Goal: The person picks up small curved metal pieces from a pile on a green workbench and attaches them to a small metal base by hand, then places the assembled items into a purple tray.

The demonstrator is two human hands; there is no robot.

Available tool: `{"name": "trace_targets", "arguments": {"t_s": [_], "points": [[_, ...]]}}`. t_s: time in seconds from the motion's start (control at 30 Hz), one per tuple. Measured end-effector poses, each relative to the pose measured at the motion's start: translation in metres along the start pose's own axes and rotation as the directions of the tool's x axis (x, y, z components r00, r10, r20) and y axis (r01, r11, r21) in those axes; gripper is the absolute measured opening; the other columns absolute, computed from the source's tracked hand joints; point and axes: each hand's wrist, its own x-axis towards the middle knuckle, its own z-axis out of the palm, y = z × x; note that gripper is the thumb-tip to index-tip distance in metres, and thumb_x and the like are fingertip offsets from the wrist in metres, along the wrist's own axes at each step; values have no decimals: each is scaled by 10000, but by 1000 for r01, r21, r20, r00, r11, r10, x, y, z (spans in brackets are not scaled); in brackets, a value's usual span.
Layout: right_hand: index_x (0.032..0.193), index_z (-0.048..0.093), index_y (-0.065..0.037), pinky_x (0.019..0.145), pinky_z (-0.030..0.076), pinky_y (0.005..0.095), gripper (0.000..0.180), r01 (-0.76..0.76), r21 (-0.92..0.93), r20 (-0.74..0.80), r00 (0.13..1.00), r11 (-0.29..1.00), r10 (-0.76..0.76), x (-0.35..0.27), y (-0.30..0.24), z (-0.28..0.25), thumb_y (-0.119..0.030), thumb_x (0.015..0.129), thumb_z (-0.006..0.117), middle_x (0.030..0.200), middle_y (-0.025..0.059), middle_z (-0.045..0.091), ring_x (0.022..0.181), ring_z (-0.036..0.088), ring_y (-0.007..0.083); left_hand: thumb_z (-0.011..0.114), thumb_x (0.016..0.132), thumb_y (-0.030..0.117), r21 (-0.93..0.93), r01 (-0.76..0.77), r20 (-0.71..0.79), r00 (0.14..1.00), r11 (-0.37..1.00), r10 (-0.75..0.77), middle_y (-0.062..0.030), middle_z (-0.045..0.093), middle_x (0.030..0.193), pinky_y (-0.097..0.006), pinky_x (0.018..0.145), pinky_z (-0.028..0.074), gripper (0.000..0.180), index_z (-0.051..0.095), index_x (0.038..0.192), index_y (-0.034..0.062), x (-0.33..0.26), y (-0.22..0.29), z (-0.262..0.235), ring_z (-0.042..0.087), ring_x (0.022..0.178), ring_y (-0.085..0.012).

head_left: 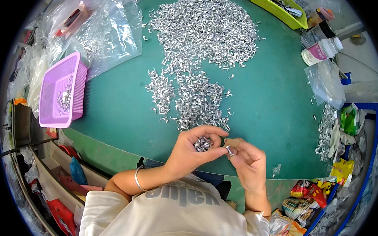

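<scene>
Near the front edge of the green table, my left hand [192, 150] is curled around several small curved silver metal pieces [203, 144] lying in its palm. Close beside it, my right hand [250, 161] pinches one curved silver metal piece [231, 151] between thumb and finger. A tan covering [232, 142] is wrapped on a fingertip of that hand. Just beyond both hands, a loose heap of the same curved metal pieces [200, 99] spreads over the tabletop. It joins a larger pile [206, 29] farther back.
A pink-purple plastic basket [79, 95] with some metal pieces stands at the left, by clear plastic sheeting [117, 32]. A yellow-green tray [280, 11], a white bottle [320, 52] and more metal pieces [325, 133] lie along the right. A blue-framed shelf [373, 137] holds coloured packets.
</scene>
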Motion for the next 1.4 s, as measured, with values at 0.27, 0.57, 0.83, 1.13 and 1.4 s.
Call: {"name": "trace_targets", "arguments": {"t_s": [0.27,0.57,0.83,1.13,1.4], "points": [[949,539,58,719,385,262,175,77,-61,-18,997,995,-78,-2,-2,5,118,785,532,922,97,561,801,478,130,634,735,-25,97,39,48,998,995,-44,-20,535,715,-221,607,369,128,636,862,-11,-4,10,1,460,662,-73],[935,539,67,727,403,282,144,145,-140,-37,988,979,-152,-4,-3,11,100,795,533,886,110,562,815,490,154,650,744,-3,116,-84,56,995,990,78,-12,531,709,-208,567,370,129,639,873,-8,-5,11,2,455,641,-57],[929,546,71,729,406,294,160,206,-233,-50,973,950,-223,-6,-3,11,106,774,554,887,99,574,821,484,166,657,752,15,58,39,33,999,998,-41,-18,582,737,-202,555,382,97,640,842,-15,-9,17,3,468,629,-48],[917,550,77,719,406,298,217,241,-222,-76,962,945,-263,-8,-3,15,125,714,608,879,119,572,806,481,178,654,757,23,54,43,56,997,998,-46,-30,612,783,-199,552,381,93,649,846,-2,-10,14,0,490,652,-47],[896,552,76,703,410,302,198,270,-289,-61,952,919,-299,-8,-4,15,124,711,606,870,126,573,788,487,191,655,748,4,69,-61,103,993,996,53,-51,619,814,-204,567,384,99,651,847,4,-11,16,1,501,667,-64]]}}
